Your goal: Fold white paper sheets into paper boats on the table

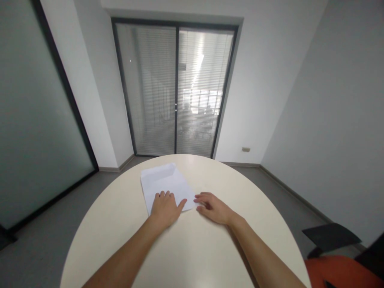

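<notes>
A white sheet of paper lies slightly askew on the round table, with a crease or folded band showing along its far part. My left hand rests flat on the near edge of the sheet, thumb spread out to the right. At the sheet's near right corner is my right hand, its thumb and fingers closing around that corner. The corner itself is partly hidden by those fingers.
The pale round table fills the lower middle. An orange chair with a black armrest stands at the lower right. Beyond the table are glass doors with blinds, and a frosted glass panel is on the left.
</notes>
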`<state>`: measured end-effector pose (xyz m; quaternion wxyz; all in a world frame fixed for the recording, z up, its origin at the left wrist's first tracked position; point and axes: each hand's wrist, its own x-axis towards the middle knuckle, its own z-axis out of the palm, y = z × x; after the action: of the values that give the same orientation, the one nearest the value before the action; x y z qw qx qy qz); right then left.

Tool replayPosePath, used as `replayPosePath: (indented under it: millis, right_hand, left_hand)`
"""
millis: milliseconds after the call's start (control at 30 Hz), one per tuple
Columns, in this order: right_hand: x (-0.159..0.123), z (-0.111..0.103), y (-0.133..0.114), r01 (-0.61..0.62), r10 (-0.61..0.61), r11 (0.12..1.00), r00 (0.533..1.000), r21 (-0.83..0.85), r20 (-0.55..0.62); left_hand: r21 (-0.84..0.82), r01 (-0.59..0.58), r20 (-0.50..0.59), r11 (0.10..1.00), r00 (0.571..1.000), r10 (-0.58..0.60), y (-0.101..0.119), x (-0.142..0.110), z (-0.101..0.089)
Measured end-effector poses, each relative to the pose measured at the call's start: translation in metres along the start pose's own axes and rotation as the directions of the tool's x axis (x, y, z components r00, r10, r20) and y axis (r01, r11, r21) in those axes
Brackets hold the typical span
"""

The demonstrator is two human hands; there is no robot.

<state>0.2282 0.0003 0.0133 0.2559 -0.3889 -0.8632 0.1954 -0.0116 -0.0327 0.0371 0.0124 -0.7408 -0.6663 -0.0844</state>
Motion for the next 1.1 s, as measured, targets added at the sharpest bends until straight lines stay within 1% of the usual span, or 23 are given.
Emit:
replayPosePath:
  millis: [67,100,133,200,233,300,333,367,400,467,533,600,700,800,867,900,933,967,1033,1067,1100]
  right_hand:
    - [0.000,0.003,-0.013,0.071,-0.074,0.997,0.993,0.038,0.091]
    - [0.000,0.004,-0.021,0.101,-0.106,0.994,0.985,0.047,0.137]
    - [0.001,0.006,-0.028,0.128,-0.135,0.990,0.975,0.052,0.174]
    - [0.003,0.008,-0.040,0.167,-0.176,0.984,0.960,0.060,0.215]
    - [0.005,0.008,-0.043,0.194,-0.206,0.978,0.954,0.074,0.218]
    - [0.006,0.009,-0.042,0.207,-0.218,0.975,0.959,0.078,0.183]
    - [0.006,0.009,-0.038,0.179,-0.186,0.982,0.972,0.060,0.141]
    - [0.006,0.009,-0.032,0.116,-0.117,0.993,0.990,0.024,0.073]
    - [0.004,0.008,-0.024,0.051,-0.050,0.998,0.998,-0.022,0.037]
    - [0.000,0.005,-0.005,-0.095,0.093,0.984,0.995,-0.151,-0.017]
    - [-0.005,0.003,0.014,-0.274,0.262,0.924,0.962,-0.266,-0.081]
    - [-0.010,0.001,0.028,-0.392,0.373,0.860,0.920,-0.327,-0.122]
    - [-0.014,-0.001,0.038,-0.455,0.440,0.811,0.889,-0.367,-0.129]
    - [-0.014,-0.003,0.035,-0.474,0.477,0.791,0.874,-0.386,-0.096]
    - [-0.011,-0.003,0.029,-0.494,0.513,0.775,0.856,-0.394,-0.065]
    - [-0.008,-0.002,0.025,-0.511,0.537,0.762,0.842,-0.398,-0.054]
    - [-0.005,0.000,0.021,-0.535,0.566,0.744,0.823,-0.401,-0.047]
    - [-0.001,0.002,0.017,-0.564,0.593,0.721,0.803,-0.402,-0.062]
    - [0.005,0.009,0.012,-0.610,0.608,0.685,0.780,-0.398,-0.149]
    - [0.007,0.012,0.010,-0.616,0.585,0.681,0.783,-0.395,-0.212]
    - [0.008,0.014,0.009,-0.589,0.540,0.707,0.807,-0.392,-0.238]
  left_hand:
    - [-0.006,0.105,-0.022,0.994,0.994,-0.105,-0.003,0.002,0.006]
    - [-0.021,0.136,-0.037,0.990,0.990,-0.137,-0.004,0.003,0.011]
    - [-0.040,0.143,-0.058,0.989,0.988,-0.146,-0.003,0.003,0.016]
    - [-0.074,0.065,-0.083,0.995,0.994,-0.071,-0.001,0.004,0.026]
    - [-0.083,0.039,-0.065,0.996,0.997,-0.045,0.000,0.005,0.029]
    - [-0.095,0.050,-0.030,0.994,0.998,-0.053,0.001,0.007,0.034]
    - [-0.094,0.071,-0.007,0.993,0.997,-0.072,-0.001,0.008,0.035]
    - [-0.091,0.098,0.017,0.991,0.995,-0.097,-0.004,0.011,0.036]
    - [-0.081,0.137,0.041,0.987,0.990,-0.134,-0.009,0.013,0.035]
    - [-0.061,0.183,0.068,0.981,0.982,-0.179,-0.022,0.019,0.034]
    - [-0.043,0.228,0.069,0.973,0.972,-0.225,-0.037,0.024,0.032]
    - [-0.021,0.298,0.049,0.954,0.954,-0.296,-0.050,0.028,0.031]
    - [-0.026,0.368,0.037,0.929,0.929,-0.367,-0.063,0.031,0.030]
    - [-0.004,0.392,0.000,0.920,0.920,-0.392,-0.060,0.029,0.030]
    - [0.017,0.371,-0.077,0.928,0.926,-0.369,-0.049,0.025,0.032]
    - [0.025,0.316,-0.140,0.948,0.940,-0.310,-0.041,0.023,0.034]
    - [0.023,0.218,-0.191,0.976,0.959,-0.209,-0.031,0.021,0.036]
    - [0.009,0.094,-0.215,0.996,0.972,-0.090,-0.021,0.019,0.038]
    - [-0.046,-0.126,-0.215,0.991,0.970,0.113,-0.002,0.018,0.043]
    - [-0.072,-0.197,-0.190,0.978,0.965,0.181,0.007,0.019,0.045]
    - [-0.091,-0.232,-0.143,0.968,0.965,0.218,0.014,0.021,0.047]
